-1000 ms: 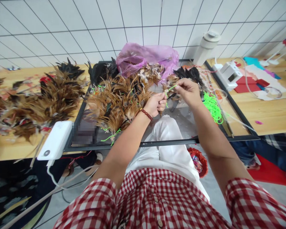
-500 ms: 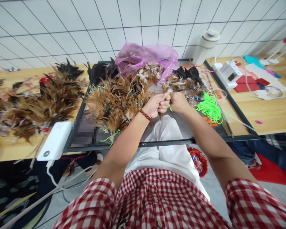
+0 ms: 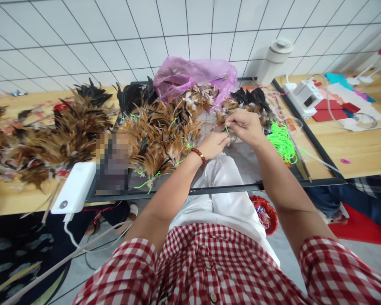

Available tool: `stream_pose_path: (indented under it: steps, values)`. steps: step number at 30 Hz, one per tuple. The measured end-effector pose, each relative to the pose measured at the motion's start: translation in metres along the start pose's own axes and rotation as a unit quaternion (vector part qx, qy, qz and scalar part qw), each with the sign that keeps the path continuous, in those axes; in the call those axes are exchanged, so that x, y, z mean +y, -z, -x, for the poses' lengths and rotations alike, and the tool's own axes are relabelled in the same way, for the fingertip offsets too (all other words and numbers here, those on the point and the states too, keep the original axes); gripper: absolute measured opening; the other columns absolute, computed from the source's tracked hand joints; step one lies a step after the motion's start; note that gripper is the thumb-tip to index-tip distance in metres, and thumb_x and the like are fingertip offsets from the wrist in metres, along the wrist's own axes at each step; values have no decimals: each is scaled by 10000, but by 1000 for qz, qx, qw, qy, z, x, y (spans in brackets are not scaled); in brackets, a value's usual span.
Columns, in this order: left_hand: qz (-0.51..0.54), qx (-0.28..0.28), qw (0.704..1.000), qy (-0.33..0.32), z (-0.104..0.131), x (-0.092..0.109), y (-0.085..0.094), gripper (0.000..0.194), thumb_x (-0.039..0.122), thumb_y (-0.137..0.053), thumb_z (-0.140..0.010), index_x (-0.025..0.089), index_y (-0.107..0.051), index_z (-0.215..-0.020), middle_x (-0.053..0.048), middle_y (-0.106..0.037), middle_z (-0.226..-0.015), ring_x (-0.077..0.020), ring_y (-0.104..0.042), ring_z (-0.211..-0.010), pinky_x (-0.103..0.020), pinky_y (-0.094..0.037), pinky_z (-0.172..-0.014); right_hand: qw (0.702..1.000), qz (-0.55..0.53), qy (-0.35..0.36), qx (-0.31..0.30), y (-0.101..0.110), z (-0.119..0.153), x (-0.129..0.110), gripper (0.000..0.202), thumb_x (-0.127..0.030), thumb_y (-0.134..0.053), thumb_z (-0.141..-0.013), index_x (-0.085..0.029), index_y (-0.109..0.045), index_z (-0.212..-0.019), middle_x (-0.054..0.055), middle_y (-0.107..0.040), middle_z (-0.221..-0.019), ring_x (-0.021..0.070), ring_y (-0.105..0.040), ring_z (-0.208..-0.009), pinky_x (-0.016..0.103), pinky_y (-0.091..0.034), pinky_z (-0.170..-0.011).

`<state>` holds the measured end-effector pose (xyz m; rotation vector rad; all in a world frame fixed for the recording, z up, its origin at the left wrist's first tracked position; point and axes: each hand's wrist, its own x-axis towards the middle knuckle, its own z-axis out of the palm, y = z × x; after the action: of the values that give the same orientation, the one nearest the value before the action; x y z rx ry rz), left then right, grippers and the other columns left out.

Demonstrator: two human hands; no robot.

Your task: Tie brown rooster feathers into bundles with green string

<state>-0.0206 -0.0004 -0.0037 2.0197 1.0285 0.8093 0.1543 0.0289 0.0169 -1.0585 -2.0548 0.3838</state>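
Observation:
My right hand (image 3: 246,126) pinches a short piece of bright green string (image 3: 227,131) between thumb and fingertips. Just below and to the left, my left hand (image 3: 213,145) is closed with its back turned up, its fingertips close to the string. What it grips is hidden under the fingers. Left of my hands lies a large heap of brown feathers (image 3: 158,131), some tied in bunches with green string. Beside my right forearm rests a tangled pile of green string (image 3: 282,142).
A pink plastic bag (image 3: 193,70) and black feathers (image 3: 252,98) lie at the back. A white bottle (image 3: 274,63) stands by the tiled wall. A white power bank (image 3: 73,186) sits at the left edge, and a black-framed board (image 3: 222,189) lies across the table.
My hands were pressed together with a feather bunch between them. Now they are slightly apart; the right has risen to the right with the green string, and the left has turned palm down.

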Motion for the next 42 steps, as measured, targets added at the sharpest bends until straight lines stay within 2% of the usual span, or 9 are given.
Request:
stream_pose_path:
  steps: [4, 7, 10, 14, 18, 23, 26, 32, 42]
  values:
    - [62, 67, 996, -12, -2, 3, 2, 311, 237, -552, -984, 188, -591, -680, 18, -559, -658, -130, -497, -669, -238, -344, -713, 997, 1, -75, -10, 0, 0, 17, 124, -202, -634, -763, -192, -739, -699, 44, -710, -742, 191, -616, -737, 320, -433, -729]
    - [8, 165, 984, 68, -5, -4, 7, 314, 262, -488, -1021, 199, -583, -729, 2, -565, -679, -152, -526, -699, -258, -366, -719, 997, 2, 4, -81, 0, 2, 16, 123, -209, -647, -768, -193, -741, -690, 35, -699, -696, 172, -607, -685, 306, -419, -691]
    - [-153, 132, 973, 112, -3, -2, 8, 216, 235, -494, -1010, 204, -649, -862, -56, -682, -804, -206, -612, -795, -303, -388, -748, 990, -52, 94, -92, -3, 4, 6, 184, -304, -660, -863, -204, -751, -738, 32, -710, -717, 161, -616, -671, 303, -444, -684]
    - [-224, 82, 968, 78, 2, 7, 2, 204, 285, -501, -1015, 182, -677, -1022, -123, -742, -949, -254, -665, -853, -349, -419, -779, 992, -76, 100, 10, -4, 4, 0, 269, -424, -704, -912, -213, -743, -750, 24, -671, -698, 158, -588, -660, 319, -448, -671]
    - [2, 160, 984, 79, -4, -2, -3, 329, 332, -494, -1045, 196, -606, -767, -30, -589, -686, -168, -563, -675, -301, -396, -705, 986, -133, 75, 63, -2, 2, 8, 360, -571, -705, -924, -239, -760, -798, 34, -677, -797, 178, -621, -786, 344, -502, -765]
    - [356, 194, 904, 138, -16, -18, -6, 448, 558, -641, -961, 188, -592, -713, 25, -476, -649, -80, -394, -536, -248, -347, -580, 979, -201, 17, 15, -13, 0, 21, 525, -672, -778, -816, -284, -776, -1169, 71, -722, -1189, 197, -673, -931, 354, -565, -808]
    - [343, 232, 904, 104, -19, -25, -5, 446, 506, -718, -921, 177, -581, -653, 11, -510, -718, -98, -470, -648, -251, -423, -665, 973, -231, -2, -23, -24, 1, 20, 496, -673, -776, -807, -253, -804, -1070, 76, -756, -1126, 213, -688, -932, 374, -574, -828]
    - [267, 292, 917, 54, -20, -33, -1, 321, 283, -713, -916, 188, -675, -612, -10, -606, -805, -144, -577, -907, -269, -452, -954, 973, -205, -90, 62, -32, 1, 12, 384, -555, -830, -761, -198, -700, -707, 22, -681, -711, 147, -576, -658, 311, -477, -645]
    - [485, 284, 820, 107, -19, -18, 2, 39, 200, -818, -778, 182, -785, -765, -22, -768, -920, -149, -700, -1011, -279, -511, -983, 929, -314, -182, -71, -28, 0, 8, 329, -452, -795, -769, -228, -555, -800, -55, -552, -534, 96, -487, -457, 234, -340, -460]
